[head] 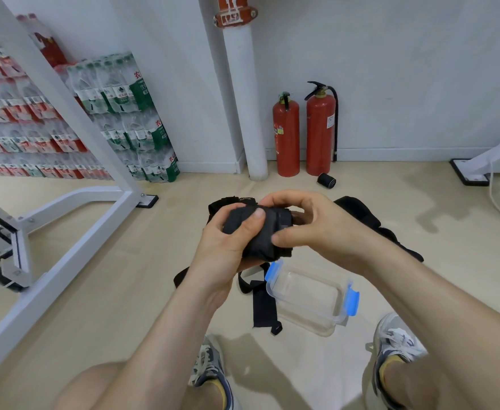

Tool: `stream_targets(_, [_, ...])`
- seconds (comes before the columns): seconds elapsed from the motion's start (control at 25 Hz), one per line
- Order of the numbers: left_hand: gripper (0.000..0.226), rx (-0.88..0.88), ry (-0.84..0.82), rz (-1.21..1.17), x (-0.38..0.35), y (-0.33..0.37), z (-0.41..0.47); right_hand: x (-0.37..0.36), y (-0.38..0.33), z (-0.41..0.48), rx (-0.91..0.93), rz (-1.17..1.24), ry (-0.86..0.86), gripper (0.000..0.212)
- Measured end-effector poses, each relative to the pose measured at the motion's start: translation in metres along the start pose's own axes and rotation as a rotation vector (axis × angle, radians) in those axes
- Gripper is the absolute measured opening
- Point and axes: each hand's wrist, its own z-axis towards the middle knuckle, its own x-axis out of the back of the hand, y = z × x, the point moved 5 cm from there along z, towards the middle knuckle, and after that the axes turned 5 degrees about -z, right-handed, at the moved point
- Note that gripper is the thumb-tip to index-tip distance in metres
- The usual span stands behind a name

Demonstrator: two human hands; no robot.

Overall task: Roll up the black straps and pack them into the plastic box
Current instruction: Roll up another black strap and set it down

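Head cam: left hand (228, 241) & right hand (310, 226) both clamped round a part-rolled black strap (260, 232), held mid-air above the plastic box (310, 300) on the floor. Risk, imo: if either grip eases, the outer end springs free & the roll unwinds. Loose straps (265, 306) touch the box's left side and could snag.

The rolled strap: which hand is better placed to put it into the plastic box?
Probably left. The left hand wraps round the rolled strap from below, while the right hand only pinches its end. The plastic box lies open just beneath both hands.
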Motion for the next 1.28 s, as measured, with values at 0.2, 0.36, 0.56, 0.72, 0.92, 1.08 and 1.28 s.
stream_targets(0.2, [0.017,-0.152,0.081,0.069,-0.014,0.002,0.000,0.002,0.020,-0.001,-0.148,0.110,0.027,0.037])
stream_targets(0.36, [0.019,-0.394,0.117,0.271,-0.024,0.018,-0.004,0.009,0.016,-0.006,-0.080,0.122,-0.056,0.032])
stream_targets(0.56, [0.025,-0.702,0.084,0.559,-0.050,0.033,-0.015,0.031,0.008,-0.024,0.010,0.137,0.001,0.031])
stream_targets(0.72, [0.022,-0.174,0.034,0.412,-0.063,-0.015,0.009,0.044,0.044,-0.032,-0.234,0.039,0.052,0.032])
stream_targets(0.92, [0.041,0.692,0.097,0.451,-0.045,-0.112,0.014,0.041,0.120,-0.045,-0.766,0.094,-0.022,0.042])
stream_targets(1.08, [0.039,0.755,0.166,0.160,-0.053,-0.143,0.047,0.061,0.153,-0.022,-0.846,0.199,0.150,0.035])
stream_targets(1.28, [0.033,0.548,0.184,-0.192,-0.053,-0.136,0.148,0.092,0.176,0.071,-0.646,0.503,0.433,0.029])
